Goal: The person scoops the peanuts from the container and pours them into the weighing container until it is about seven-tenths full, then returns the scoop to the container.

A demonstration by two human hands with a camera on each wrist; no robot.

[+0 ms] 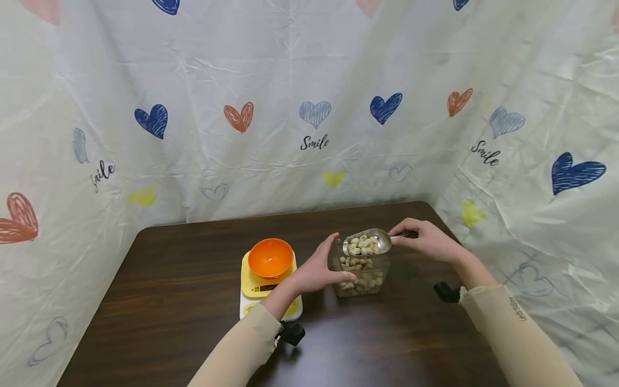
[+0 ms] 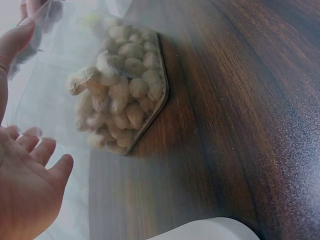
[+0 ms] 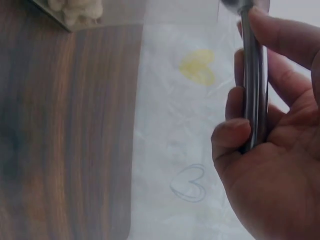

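Note:
A clear container of unshelled peanuts stands on the table. My left hand holds its left side, thumb along the front and fingers toward the back corner. In my right hand is a metal scoop, gripped by its handle with the fingers curled round. Peanuts fill the scoop's bowl, which is roughly level above the container's opening. Left of the container, an orange bowl sits on a yellow and white kitchen scale; its front is partly hidden by my left forearm.
The dark wood table has its far edge against a white curtain printed with hearts, which also hangs along both sides. The scale's white edge is close to my left hand.

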